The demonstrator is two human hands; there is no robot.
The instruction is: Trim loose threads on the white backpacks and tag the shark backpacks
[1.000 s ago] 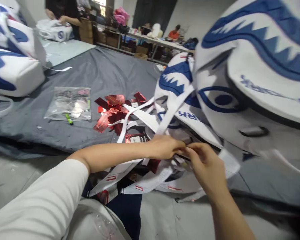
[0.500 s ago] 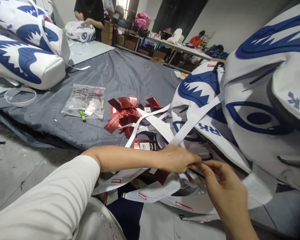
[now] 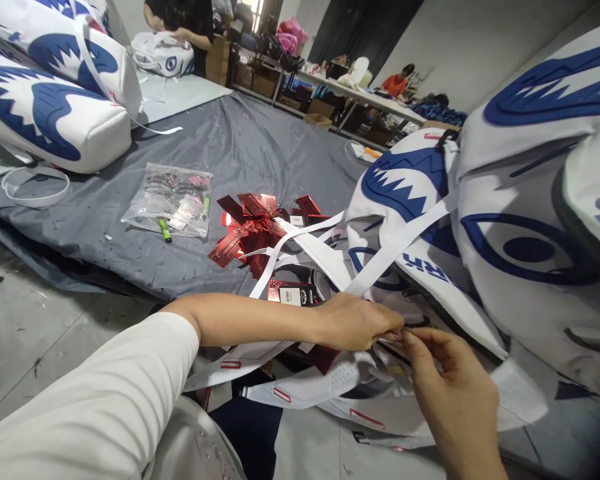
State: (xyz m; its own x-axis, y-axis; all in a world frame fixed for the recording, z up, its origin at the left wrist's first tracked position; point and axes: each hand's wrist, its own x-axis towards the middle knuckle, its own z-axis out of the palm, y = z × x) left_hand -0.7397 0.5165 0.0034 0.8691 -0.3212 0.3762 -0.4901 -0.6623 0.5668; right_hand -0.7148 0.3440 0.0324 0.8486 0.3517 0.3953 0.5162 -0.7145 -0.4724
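Observation:
My left hand [image 3: 357,323] reaches across to the right, its fingers closed in a pinch. Its fingertips meet those of my right hand [image 3: 453,383], also pinched, right beside a white and blue bag [image 3: 397,190] with a printed eye and teeth. What the fingertips hold is too small and covered to make out. White straps [image 3: 325,257] cross the pile above my left wrist. Below the hands hang padded white straps [image 3: 305,390] with red-edged patches. A black and red hang tag [image 3: 295,293] with a barcode label lies just behind my left forearm.
Another large bag [image 3: 530,220] leans close on the right. Shiny red tags [image 3: 253,230] lie bunched on the grey sheet [image 3: 280,150], with a clear plastic pouch [image 3: 167,200] to their left. More bags [image 3: 55,107] are stacked at far left. Two people work farther back.
Both hands stay together at nearly the same spot, with only slight finger movement. The view has shifted a little, so the bags on the right appear slightly farther right and lower.

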